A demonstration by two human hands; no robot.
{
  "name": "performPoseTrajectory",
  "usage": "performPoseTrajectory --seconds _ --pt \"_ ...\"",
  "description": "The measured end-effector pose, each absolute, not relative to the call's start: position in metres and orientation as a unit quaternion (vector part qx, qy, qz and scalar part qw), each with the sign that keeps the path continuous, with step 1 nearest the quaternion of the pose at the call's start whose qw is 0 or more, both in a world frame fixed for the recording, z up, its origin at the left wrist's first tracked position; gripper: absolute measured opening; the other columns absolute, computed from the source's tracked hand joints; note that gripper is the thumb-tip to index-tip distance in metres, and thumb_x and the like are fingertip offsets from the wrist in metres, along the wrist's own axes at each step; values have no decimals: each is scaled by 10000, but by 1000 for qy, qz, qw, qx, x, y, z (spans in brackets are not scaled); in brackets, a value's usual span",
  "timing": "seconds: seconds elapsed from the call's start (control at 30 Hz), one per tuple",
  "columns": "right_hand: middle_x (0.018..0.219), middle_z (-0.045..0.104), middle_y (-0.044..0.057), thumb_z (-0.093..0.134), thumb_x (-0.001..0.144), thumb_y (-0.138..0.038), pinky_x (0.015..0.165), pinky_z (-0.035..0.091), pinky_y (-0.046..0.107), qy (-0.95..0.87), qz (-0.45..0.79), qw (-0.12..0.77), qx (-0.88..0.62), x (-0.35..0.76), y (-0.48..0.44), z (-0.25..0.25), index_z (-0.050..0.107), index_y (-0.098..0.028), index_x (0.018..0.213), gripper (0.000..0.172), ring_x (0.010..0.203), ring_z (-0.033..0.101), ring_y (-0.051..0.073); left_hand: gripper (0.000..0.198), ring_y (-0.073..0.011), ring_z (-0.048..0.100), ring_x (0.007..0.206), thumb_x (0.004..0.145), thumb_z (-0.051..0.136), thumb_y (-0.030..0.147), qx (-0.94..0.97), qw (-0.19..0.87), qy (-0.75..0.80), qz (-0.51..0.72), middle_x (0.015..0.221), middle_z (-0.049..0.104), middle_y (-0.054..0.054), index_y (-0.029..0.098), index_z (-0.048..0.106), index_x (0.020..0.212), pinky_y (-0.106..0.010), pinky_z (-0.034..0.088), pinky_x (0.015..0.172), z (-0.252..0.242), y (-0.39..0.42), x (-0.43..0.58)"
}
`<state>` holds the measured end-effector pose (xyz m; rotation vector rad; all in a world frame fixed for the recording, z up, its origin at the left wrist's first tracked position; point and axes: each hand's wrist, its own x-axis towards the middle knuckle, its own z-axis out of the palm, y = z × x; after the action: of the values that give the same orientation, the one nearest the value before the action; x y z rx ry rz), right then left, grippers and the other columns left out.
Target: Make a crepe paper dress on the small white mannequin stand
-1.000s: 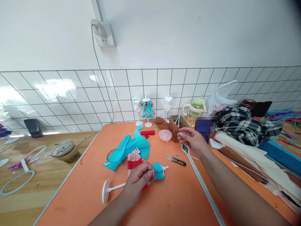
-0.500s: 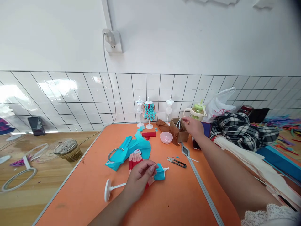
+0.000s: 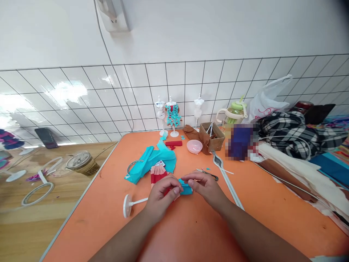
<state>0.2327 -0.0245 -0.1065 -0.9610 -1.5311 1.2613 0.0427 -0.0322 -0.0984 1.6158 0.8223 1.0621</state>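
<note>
My left hand (image 3: 161, 194) is closed around a small white mannequin stand (image 3: 130, 203) that lies on its side on the orange table (image 3: 191, 233), dressed in a teal piece (image 3: 186, 188) with red and white fabric. My right hand (image 3: 205, 186) meets it from the right, fingers pinched at the teal top of the mannequin. Whether something small sits in that pinch I cannot make out. Small black snips (image 3: 208, 174) lie just behind my right hand.
Teal fabric (image 3: 152, 162), a metal ring (image 3: 132, 167), a pink bowl (image 3: 194, 146) and a brown box (image 3: 212, 136) lie further back. Three small mannequins (image 3: 172, 115) stand by the tiled wall. Plaid cloth (image 3: 294, 134) and a bag crowd the right. A lidded jar (image 3: 81, 163) sits left.
My right hand has come back from the brown box at the rear to the mannequin held in my left hand. The view has tilted down slightly.
</note>
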Motion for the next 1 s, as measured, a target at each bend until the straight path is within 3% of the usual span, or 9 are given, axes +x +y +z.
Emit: performPoseTrajectory --seconds 0.17,0.37,0.63,0.8,0.87,1.0 --pt "841 652 42 694 781 -361 691 485 294 -568 562 459 -389 228 -30 -108 753 -222 904 195 791 591 173 216 -165 507 721 916 507 301 743 395 377 388 738 575 -43 185 625 777 -285 409 676 -95 -34 47" --pt "725 615 7 718 735 -272 544 405 228 -575 525 448 -438 228 -32 -104 716 -207 753 67 691 541 141 190 -169 528 727 927 478 241 796 315 368 364 758 619 -45 201 616 804 -289 415 683 -96 -34 47" --pt "881 701 32 613 857 -299 542 451 255 -712 286 451 -456 227 -39 -108 740 -265 941 156 689 608 147 173 -181 582 775 913 510 229 788 264 419 366 786 667 -55 200 677 884 -293 441 712 -98 -33 47" --pt "856 716 38 587 884 -259 739 496 310 -747 153 476 -439 230 -38 -111 722 -251 865 136 807 644 181 206 -194 590 820 910 494 212 814 262 407 322 863 687 -67 204 693 962 -309 455 738 -95 -33 48" --pt "842 703 43 574 888 -252 686 494 298 -735 179 493 -429 230 -38 -109 709 -242 843 143 778 632 175 220 -186 595 808 912 498 220 802 297 408 320 859 685 -62 215 710 970 -299 463 719 -92 -35 49" --pt "739 624 29 616 856 -321 498 433 257 -639 355 519 -442 226 -37 -107 662 -221 738 161 617 563 145 243 -169 606 782 908 519 259 787 355 401 305 872 682 -63 235 737 1014 -282 486 690 -87 -34 46"
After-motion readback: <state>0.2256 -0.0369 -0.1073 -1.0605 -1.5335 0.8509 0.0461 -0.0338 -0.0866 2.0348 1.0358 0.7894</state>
